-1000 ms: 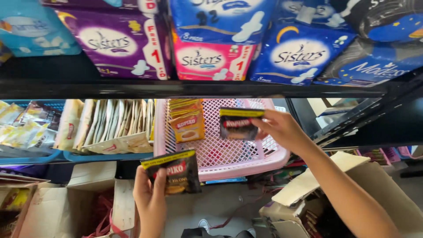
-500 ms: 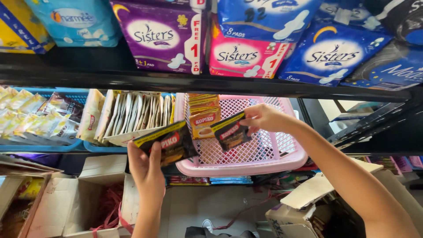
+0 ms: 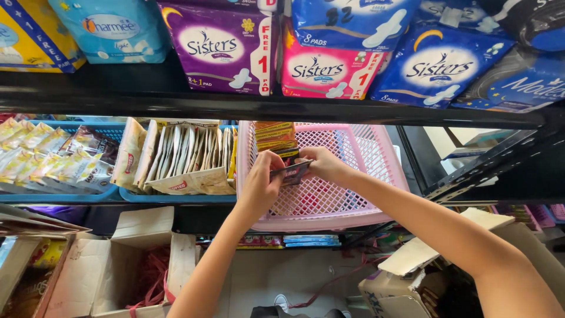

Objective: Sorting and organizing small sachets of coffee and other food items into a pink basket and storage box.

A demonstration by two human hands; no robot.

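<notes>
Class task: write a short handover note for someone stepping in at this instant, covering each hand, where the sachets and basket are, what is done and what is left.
Left hand: gripping the dark sachets from the left, inside the pink basket.
Right hand: pinching the same sachets from the right.
Things: the pink basket sits on the middle shelf; a short row of orange sachets stands upright at its back left corner. The blue basket beside it is packed with pale sachets.
Done: dark sachets brought into the basket, against the orange row.
Left: they are not yet released; most of the basket looks unfilled.
</notes>
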